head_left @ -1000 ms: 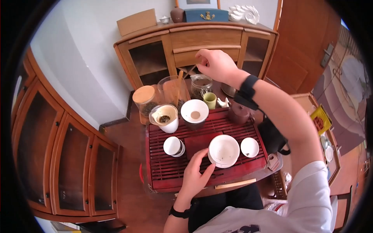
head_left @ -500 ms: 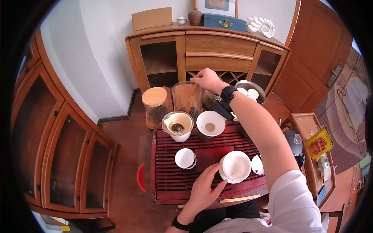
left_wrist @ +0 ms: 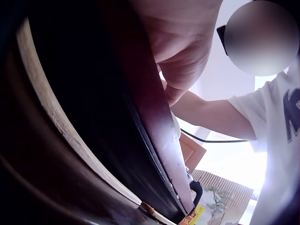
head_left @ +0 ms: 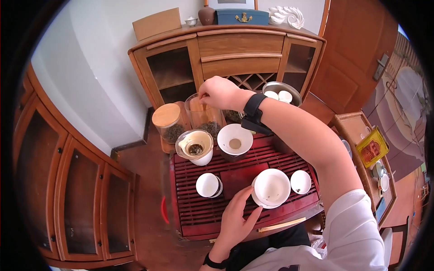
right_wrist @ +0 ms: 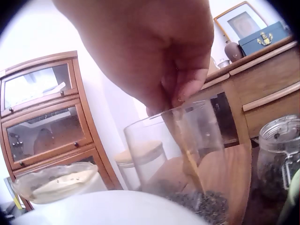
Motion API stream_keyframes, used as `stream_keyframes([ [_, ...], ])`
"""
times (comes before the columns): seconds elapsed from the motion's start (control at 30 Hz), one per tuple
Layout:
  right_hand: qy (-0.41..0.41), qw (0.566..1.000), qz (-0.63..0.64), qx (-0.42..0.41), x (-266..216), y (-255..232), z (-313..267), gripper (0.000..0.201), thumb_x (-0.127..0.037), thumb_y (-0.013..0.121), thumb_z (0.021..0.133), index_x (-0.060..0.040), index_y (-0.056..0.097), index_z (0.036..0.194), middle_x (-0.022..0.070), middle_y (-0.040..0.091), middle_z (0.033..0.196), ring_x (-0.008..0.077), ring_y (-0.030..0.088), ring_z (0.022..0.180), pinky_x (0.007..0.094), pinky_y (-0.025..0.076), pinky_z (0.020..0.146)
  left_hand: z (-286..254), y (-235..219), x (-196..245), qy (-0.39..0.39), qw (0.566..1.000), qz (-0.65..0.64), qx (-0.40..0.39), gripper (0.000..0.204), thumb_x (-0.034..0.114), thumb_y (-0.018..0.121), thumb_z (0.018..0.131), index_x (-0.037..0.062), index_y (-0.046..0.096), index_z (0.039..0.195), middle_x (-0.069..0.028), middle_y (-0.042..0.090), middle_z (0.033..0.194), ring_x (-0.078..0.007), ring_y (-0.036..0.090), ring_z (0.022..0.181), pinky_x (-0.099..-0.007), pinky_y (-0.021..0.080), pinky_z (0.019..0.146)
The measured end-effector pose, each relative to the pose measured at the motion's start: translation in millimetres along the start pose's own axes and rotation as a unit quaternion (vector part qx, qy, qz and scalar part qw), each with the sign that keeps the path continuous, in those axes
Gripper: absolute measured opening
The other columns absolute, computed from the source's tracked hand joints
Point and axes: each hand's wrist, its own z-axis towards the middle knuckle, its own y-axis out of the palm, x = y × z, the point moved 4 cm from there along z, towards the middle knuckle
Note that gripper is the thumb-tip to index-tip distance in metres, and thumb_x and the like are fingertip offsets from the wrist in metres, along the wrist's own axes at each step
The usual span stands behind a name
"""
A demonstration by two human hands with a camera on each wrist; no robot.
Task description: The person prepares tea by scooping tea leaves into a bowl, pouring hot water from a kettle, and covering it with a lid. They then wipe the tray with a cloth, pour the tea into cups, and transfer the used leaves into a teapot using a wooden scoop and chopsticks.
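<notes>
My right hand (head_left: 222,92) is over the mouth of a tall clear glass jar (head_left: 193,114), pinching the top of a slim wooden tea scoop (right_wrist: 190,164). The scoop slants down inside the jar, its lower end at the dark dried tea leaves (right_wrist: 212,206). My left hand (head_left: 236,217) rests beside a white gaiwan bowl (head_left: 272,184) at the front of the red slatted tea tray (head_left: 194,223). Its extended forefinger and spread thumb touch the edge of the saucer. A few dark specks lie inside the bowl.
A wooden-lidded jar (head_left: 166,118) stands left of the open one. On the tray are a strainer (head_left: 184,143) over a white cup, a white bowl with a filter (head_left: 235,135), and small white cups (head_left: 300,181). A metal basin (head_left: 291,90) sits behind my right forearm.
My right hand has come down and left from the air onto the scoop at the jar and now pinches it. My left hand stays by the gaiwan. The head view has shifted.
</notes>
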Motion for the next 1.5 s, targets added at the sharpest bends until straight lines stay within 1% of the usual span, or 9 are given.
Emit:
stream_keyframes([
  [0.1, 0.005, 1.0, 0.02, -0.017, -9, 0, -4, 0.016, -0.021, 0.072, 0.082, -0.0074, 0.075, 0.091, 0.0135, 0.073, 0.091, 0.0315, 0.069, 0.09, 0.0395, 0.055, 0.08, 0, 1, -3, 0.029, 0.999, 0.029, 0.009, 0.053, 0.012, 0.071, 0.086, 0.0013, 0.05, 0.134, -0.0187, 0.057, 0.133, -0.0352, 0.059, 0.117, -0.0395, 0.05, 0.096],
  [0.4, 0.105, 0.992, 0.072, 0.01, 8, -3, -9, 0.017, -0.011, 0.068, 0.079, -0.0028, 0.076, 0.092, 0.0163, 0.073, 0.089, 0.0298, 0.07, 0.087, 0.0367, 0.055, 0.08, -1, 1, -1, -0.005, 1.0, -0.002, -0.002, 0.053, 0.004, 0.07, 0.087, 0.0013, 0.051, 0.135, -0.0173, 0.055, 0.136, -0.0296, 0.054, 0.126, -0.037, 0.043, 0.105],
  [0.5, 0.095, 0.993, 0.072, 0.013, 13, -2, -10, 0.016, -0.01, 0.067, 0.078, -0.0023, 0.076, 0.089, 0.0168, 0.073, 0.088, 0.0298, 0.07, 0.086, 0.0362, 0.055, 0.078, -1, 1, -1, -0.003, 1.0, 0.0, -0.002, 0.053, 0.005, 0.07, 0.087, 0.0011, 0.051, 0.136, -0.0173, 0.055, 0.136, -0.0294, 0.054, 0.126, -0.037, 0.042, 0.106],
  [0.6, 0.109, 0.99, 0.086, -0.018, 13, -6, -12, 0.02, -0.016, 0.067, 0.078, -0.004, 0.076, 0.092, 0.0178, 0.073, 0.096, 0.0309, 0.069, 0.095, 0.0364, 0.055, 0.087, -1, 1, -2, -0.001, 1.0, 0.005, -0.002, 0.053, 0.005, 0.07, 0.087, 0.0009, 0.051, 0.136, -0.0173, 0.055, 0.135, -0.0294, 0.054, 0.126, -0.0371, 0.042, 0.106],
  [0.7, 0.132, 0.983, 0.13, -0.006, 16, -6, -13, 0.021, -0.014, 0.066, 0.077, -0.0034, 0.077, 0.092, 0.0179, 0.073, 0.095, 0.0304, 0.07, 0.094, 0.0361, 0.055, 0.086, 0, 1, -3, 0.032, 0.999, 0.029, 0.009, 0.053, 0.012, 0.072, 0.087, 0.0008, 0.051, 0.134, -0.0196, 0.056, 0.133, -0.0349, 0.058, 0.12, -0.0392, 0.049, 0.098],
  [0.83, 0.167, 0.972, 0.163, -0.001, 15, -9, -16, 0.021, -0.014, 0.066, 0.077, -0.003, 0.077, 0.091, 0.0177, 0.073, 0.092, 0.0298, 0.07, 0.092, 0.0359, 0.055, 0.085, 0, 0, -3, 0.033, 0.999, 0.03, 0.01, 0.053, 0.012, 0.071, 0.087, 0.0007, 0.051, 0.134, -0.0196, 0.056, 0.134, -0.0349, 0.058, 0.12, -0.0392, 0.049, 0.098],
  [1.03, 0.21, 0.952, 0.221, 0.017, 21, -14, -19, 0.02, -0.014, 0.066, 0.079, -0.0026, 0.077, 0.091, 0.0166, 0.073, 0.082, 0.024, 0.072, 0.075, 0.0341, 0.057, 0.075, -1, 1, -4, 0.025, 0.999, 0.026, 0.006, 0.053, 0.011, 0.071, 0.087, 0.0007, 0.051, 0.135, -0.0195, 0.056, 0.134, -0.0349, 0.058, 0.12, -0.039, 0.049, 0.098],
  [1.1, 0.201, 0.949, 0.241, 0.038, 25, -17, -19, 0.018, -0.015, 0.069, 0.084, -0.0012, 0.077, 0.093, 0.0103, 0.072, 0.077, 0.0147, 0.065, 0.057, 0.0288, 0.055, 0.058, -1, 1, -4, 0.027, 0.999, 0.027, 0.005, 0.054, 0.011, 0.071, 0.087, 0.0013, 0.05, 0.135, -0.0194, 0.056, 0.134, -0.0348, 0.058, 0.12, -0.0389, 0.049, 0.098],
  [1.5, 0.274, 0.89, 0.355, 0.084, 56, -19, -34, 0.02, -0.012, 0.065, 0.086, 0.0039, 0.075, 0.094, 0.0114, 0.074, 0.081, 0.0143, 0.07, 0.066, 0.0254, 0.058, 0.058, -1, 1, -4, 0.025, 0.999, 0.031, 0.006, 0.053, 0.011, 0.071, 0.087, 0.0009, 0.051, 0.135, -0.0192, 0.056, 0.134, -0.0343, 0.058, 0.121, -0.0388, 0.048, 0.099],
])
